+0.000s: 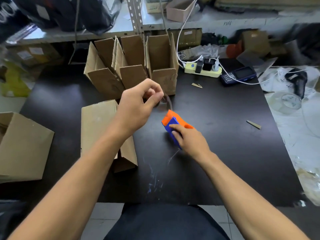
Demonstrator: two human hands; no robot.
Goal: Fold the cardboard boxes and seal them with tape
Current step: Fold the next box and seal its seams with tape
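Nearest to you, both bare forearms reach out over the dark table (216,161). Your right hand (192,141) grips the orange-and-blue tape dispenser (173,122), with the fingers curled over its blue body and the orange nose pointing away from you. A strip of brownish tape (168,102) runs up from that nose to your left hand (136,108), which pinches the free end between thumb and curled fingers just above and to the left of the dispenser.

Under your left forearm a folded cardboard box (98,129) lies on its side on the table, its open flaps toward you. At the far left edge sits a larger cardboard box (26,146), tilted and partly off the table top.

Beyond your hands, three open cardboard boxes (131,66) stand upright side by side with their flaps raised, the rightmost one just behind the tape strip. Two small cardboard scraps (253,124) lie well apart on the right half of the table.

Farther back on the right, a pale power strip (202,68) holds several plugs and white cables, and a dark blue handheld scanner (238,76) lies just beside it. Crumpled clear plastic (294,104) covers the right edge of the table, and a cluttered shelf (173,23) runs along the back.
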